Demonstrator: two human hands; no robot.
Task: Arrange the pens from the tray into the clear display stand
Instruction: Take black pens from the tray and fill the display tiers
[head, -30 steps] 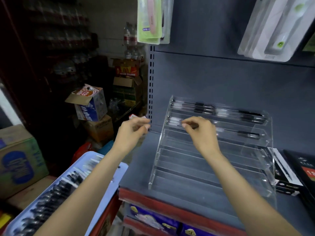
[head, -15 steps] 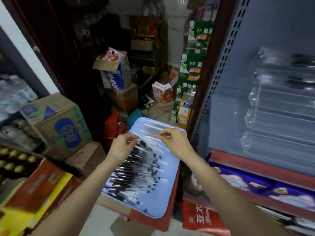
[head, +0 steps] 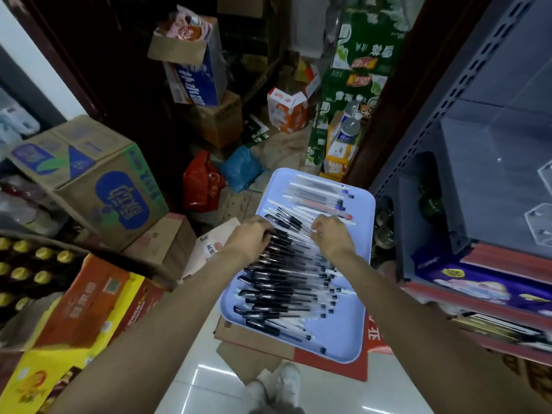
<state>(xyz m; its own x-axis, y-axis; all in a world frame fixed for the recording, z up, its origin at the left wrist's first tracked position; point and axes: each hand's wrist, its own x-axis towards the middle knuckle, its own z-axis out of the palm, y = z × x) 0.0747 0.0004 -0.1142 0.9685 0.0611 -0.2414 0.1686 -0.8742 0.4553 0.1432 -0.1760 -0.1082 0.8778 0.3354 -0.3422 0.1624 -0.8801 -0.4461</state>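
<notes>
Here, both hands are over the pale blue plastic tray [head: 363, 282] at lower centre of the frame. Left hand [head: 250, 236] rests on the heap of black-capped clear pens [head: 286, 282], fingers curled into it; whether it grips one I cannot tell. Right hand [head: 330, 234] pinches a pen at its tip. Clear acrylic display stand [head: 537, 222] sits at the right edge, on the grey metal shelf [head: 478, 162].

Black-capped clear pens [head: 286, 282] fill a pale blue tray [head: 343, 342].
</notes>
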